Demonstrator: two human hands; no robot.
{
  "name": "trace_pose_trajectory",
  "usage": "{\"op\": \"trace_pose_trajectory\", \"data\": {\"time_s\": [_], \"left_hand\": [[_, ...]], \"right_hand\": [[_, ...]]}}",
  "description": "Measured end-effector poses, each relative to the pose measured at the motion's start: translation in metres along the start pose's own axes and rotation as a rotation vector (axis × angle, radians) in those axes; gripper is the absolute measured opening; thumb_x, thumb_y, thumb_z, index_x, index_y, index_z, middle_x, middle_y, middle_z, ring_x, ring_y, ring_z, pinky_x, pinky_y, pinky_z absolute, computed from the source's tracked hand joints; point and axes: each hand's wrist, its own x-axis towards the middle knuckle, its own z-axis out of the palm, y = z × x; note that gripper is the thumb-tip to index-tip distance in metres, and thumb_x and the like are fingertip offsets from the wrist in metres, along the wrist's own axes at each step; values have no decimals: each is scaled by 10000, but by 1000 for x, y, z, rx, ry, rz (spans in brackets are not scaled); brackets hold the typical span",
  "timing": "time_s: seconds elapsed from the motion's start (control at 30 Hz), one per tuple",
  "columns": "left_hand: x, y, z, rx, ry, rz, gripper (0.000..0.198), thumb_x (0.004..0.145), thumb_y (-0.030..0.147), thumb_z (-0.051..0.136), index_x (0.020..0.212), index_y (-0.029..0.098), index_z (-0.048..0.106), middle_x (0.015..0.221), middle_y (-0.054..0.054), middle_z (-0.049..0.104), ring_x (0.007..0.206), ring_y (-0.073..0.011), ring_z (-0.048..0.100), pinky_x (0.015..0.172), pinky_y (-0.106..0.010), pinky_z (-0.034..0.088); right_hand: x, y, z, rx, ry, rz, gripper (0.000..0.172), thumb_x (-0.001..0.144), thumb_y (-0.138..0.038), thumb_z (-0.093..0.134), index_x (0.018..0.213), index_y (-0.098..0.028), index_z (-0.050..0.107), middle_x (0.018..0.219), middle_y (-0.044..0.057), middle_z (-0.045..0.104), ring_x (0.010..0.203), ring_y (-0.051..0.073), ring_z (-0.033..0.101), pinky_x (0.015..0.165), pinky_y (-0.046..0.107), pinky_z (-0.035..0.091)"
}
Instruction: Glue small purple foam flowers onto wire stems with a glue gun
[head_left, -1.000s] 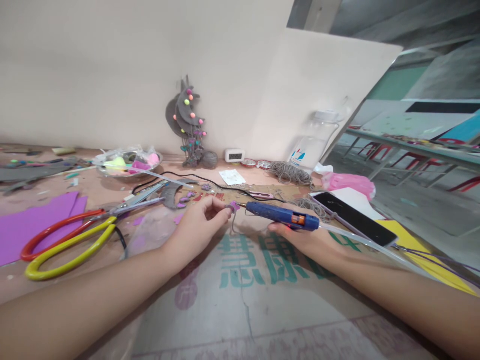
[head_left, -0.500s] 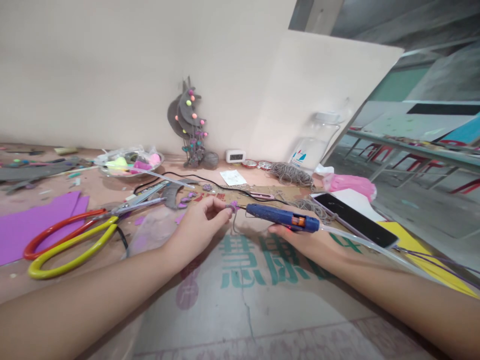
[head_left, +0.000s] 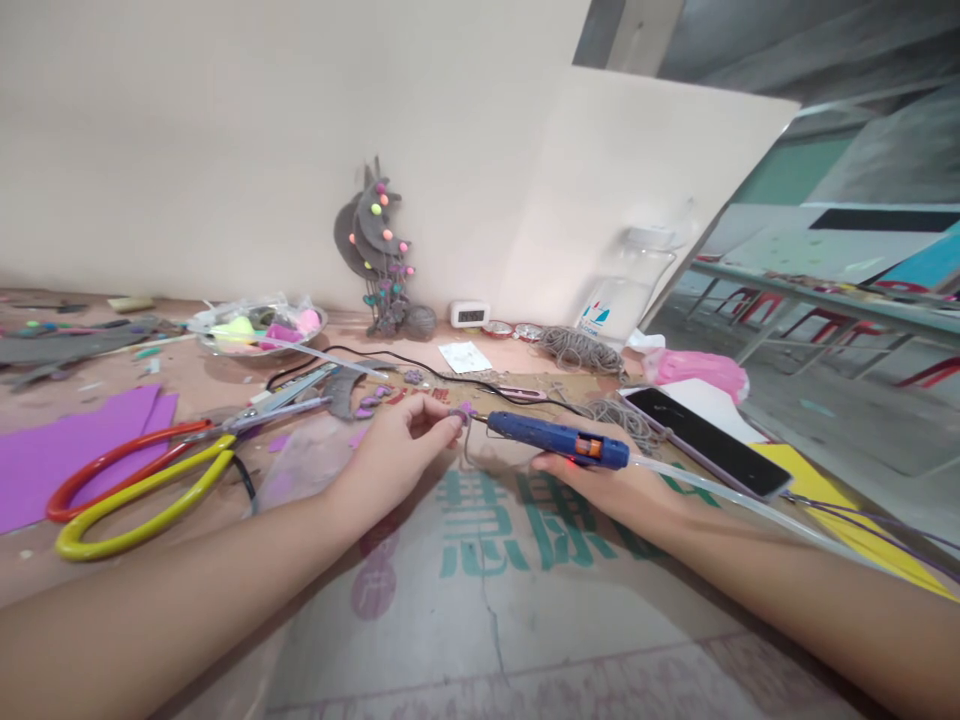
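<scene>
Pinched between thumb and fingers of my left hand (head_left: 409, 445) is a small purple felt piece (head_left: 466, 409), with a grey yarn strand hanging below it. My right hand (head_left: 592, 480) is wrapped round a blue hot glue gun (head_left: 551, 437), its fingers partly hidden beneath. The gun lies nearly level, its metal nozzle pointing left at the purple piece; whether they touch I cannot tell. A clear glue stick (head_left: 720, 478) sticks out of the gun's back end. Printed cardboard (head_left: 420, 640) lies under both hands.
Scissors (head_left: 150, 480) with red and yellow handles lie left, beside purple sheets (head_left: 67, 450). A phone (head_left: 705, 440) and grey yarn (head_left: 577, 350) are on the right. Behind stand a bowl of pompoms (head_left: 259, 335), a white clock (head_left: 469, 314) and a clear bottle (head_left: 622, 285). A black cord crosses the table.
The glue gun and my right hand have shifted very slightly left. My left hand keeps its pinch on the purple piece in nearly the same place.
</scene>
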Motion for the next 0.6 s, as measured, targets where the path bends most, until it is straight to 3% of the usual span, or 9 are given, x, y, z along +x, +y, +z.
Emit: {"op": "trace_pose_trajectory", "data": {"time_s": [0.2, 0.43, 0.5, 0.6], "left_hand": [[3, -1, -1, -103, 42, -47, 191, 721, 346, 607, 727, 157, 576, 674, 0, 621, 643, -126, 557, 639, -231, 399], [4, -8, 0, -132, 42, -27, 191, 722, 346, 605, 740, 159, 576, 690, -7, 630, 658, -133, 563, 652, -233, 407], [3, -8, 1, -120, 27, -18, 178, 730, 335, 599, 721, 159, 571, 669, 1, 618, 638, -126, 550, 637, -226, 399], [2, -6, 2, -127, 19, -13, 157, 740, 311, 592, 718, 160, 555, 649, 17, 594, 627, -115, 538, 630, -219, 395]], "right_hand": [[4, 5, -3, -28, -40, -27, 242, 708, -447, 619, 751, -210, 598, 702, 4, 608, 650, 163, 565, 572, 257, 453], [15, -14, -23, 375, 110, 8, 372, 833, -507, 427, 707, -188, 571, 754, 54, 643, 626, 150, 572, 611, 266, 474], [22, -23, -31, 360, 113, -26, 357, 816, -506, 464, 715, -191, 597, 786, 57, 654, 676, 164, 592, 645, 271, 482], [44, -27, -44, 160, 114, -67, 354, 760, -525, 542, 752, -190, 655, 779, 50, 661, 734, 184, 607, 654, 270, 481]]}}
